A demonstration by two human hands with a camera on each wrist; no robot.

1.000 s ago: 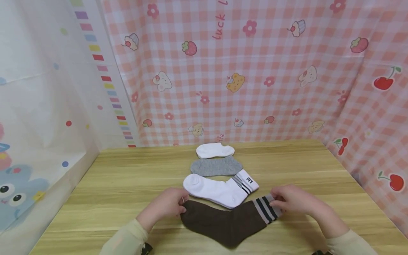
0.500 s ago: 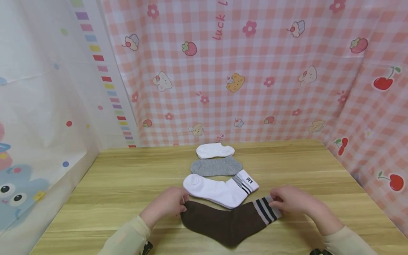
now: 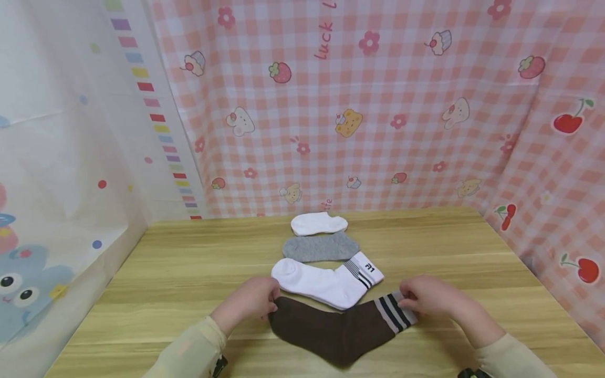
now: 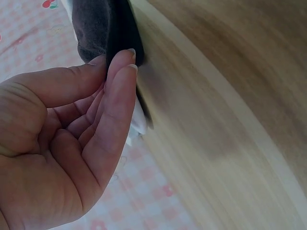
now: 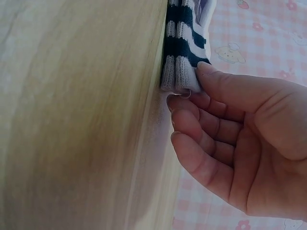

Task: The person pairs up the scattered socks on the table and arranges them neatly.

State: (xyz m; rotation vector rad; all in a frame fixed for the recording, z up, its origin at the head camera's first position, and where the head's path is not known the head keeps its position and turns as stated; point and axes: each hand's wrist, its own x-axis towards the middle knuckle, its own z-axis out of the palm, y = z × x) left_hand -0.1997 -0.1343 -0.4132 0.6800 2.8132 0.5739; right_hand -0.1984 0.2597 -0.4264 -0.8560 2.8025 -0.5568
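Note:
A dark brown sock [image 3: 312,328] with a grey, black-striped cuff lies bent at the heel near the front of the table. My left hand [image 3: 250,302] pinches its toe end between thumb and fingers; the left wrist view shows the dark fabric [image 4: 122,33] between them. At the other end, my right hand [image 3: 430,296] pinches the striped cuff [image 5: 182,52], thumb on one face and curled fingers at its edge. Just behind lies a white sock [image 3: 316,283] with black stripes and a logo on its cuff.
Farther back, a grey ankle sock [image 3: 321,248] and a short white sock [image 3: 319,224] lie in the same column on the wooden table [image 3: 198,262]. A pink checked cloth [image 3: 302,105] hangs behind, and a white patterned curtain [image 3: 61,131] hangs on the left.
Almost nothing differs. Both hands keep their hold on the ends of the brown sock, and the left forearm has shifted very slightly to the right.

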